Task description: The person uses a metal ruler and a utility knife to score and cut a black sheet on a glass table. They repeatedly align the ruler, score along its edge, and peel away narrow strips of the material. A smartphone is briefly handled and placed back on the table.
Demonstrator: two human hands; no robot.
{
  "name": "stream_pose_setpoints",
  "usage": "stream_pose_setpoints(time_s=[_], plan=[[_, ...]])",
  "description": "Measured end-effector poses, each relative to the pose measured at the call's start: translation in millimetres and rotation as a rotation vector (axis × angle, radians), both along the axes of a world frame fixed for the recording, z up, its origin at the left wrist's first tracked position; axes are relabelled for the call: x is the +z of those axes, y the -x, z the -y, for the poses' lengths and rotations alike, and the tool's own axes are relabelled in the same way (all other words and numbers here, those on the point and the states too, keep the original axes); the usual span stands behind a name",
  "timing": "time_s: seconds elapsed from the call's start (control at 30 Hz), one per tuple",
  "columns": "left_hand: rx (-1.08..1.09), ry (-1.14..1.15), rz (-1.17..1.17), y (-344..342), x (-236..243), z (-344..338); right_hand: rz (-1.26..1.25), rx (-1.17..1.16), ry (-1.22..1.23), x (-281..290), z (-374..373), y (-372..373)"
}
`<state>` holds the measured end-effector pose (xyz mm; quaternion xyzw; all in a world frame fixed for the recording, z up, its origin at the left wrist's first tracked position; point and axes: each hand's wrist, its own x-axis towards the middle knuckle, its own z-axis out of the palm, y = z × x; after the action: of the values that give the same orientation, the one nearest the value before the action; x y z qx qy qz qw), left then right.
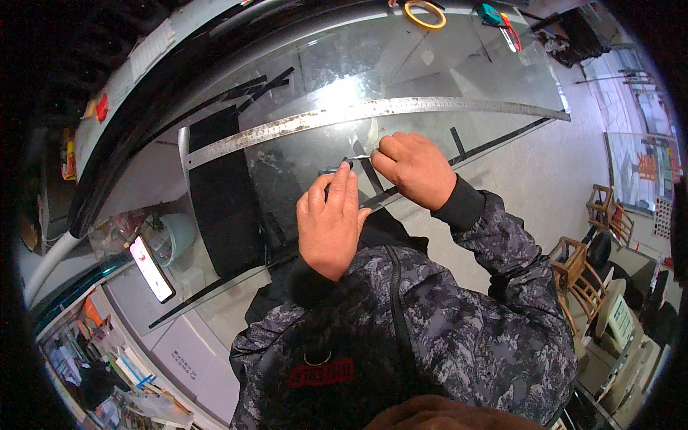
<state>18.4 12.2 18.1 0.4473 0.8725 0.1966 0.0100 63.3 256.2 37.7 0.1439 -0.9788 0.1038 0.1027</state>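
Observation:
My left hand lies over the glass tabletop, its fingers close together. Their tips hold a small black piece. My right hand is closed just to the right, fingers curled into a pinch. A thin silvery piece sticks out of it toward the left fingertips; its kind is hard to make out. Beyond both hands a long steel ruler lies across the glass. Under and beside my hands runs a narrow black strip.
A wide black sheet lies at left, with loose black strips beyond it. Yellow tape and a red-handled cutter are at the far edge. A phone is at the left. Wooden stools stand at right.

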Motion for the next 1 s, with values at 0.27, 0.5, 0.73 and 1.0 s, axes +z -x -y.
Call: stream_pose_setpoints(time_s=[0.27,0.5,0.73,1.0], plan=[[0.005,0.016,0.001,-0.6,-0.4,-0.2,0.017,-0.042,-0.023,-0.4,6.6,-4.8],[0.005,-0.001,0.000,-0.7,-1.4,-0.3,0.036,-0.056,0.011,-0.3,10.0,-8.1],[-0.003,-0.002,-0.006,-0.4,-0.9,0.4,0.059,-0.073,0.038,2.5,14.8,-10.8],[-0.020,-0.001,-0.004,0.7,-2.3,1.0,0.075,-0.093,0.092,2.1,18.2,-15.4]])
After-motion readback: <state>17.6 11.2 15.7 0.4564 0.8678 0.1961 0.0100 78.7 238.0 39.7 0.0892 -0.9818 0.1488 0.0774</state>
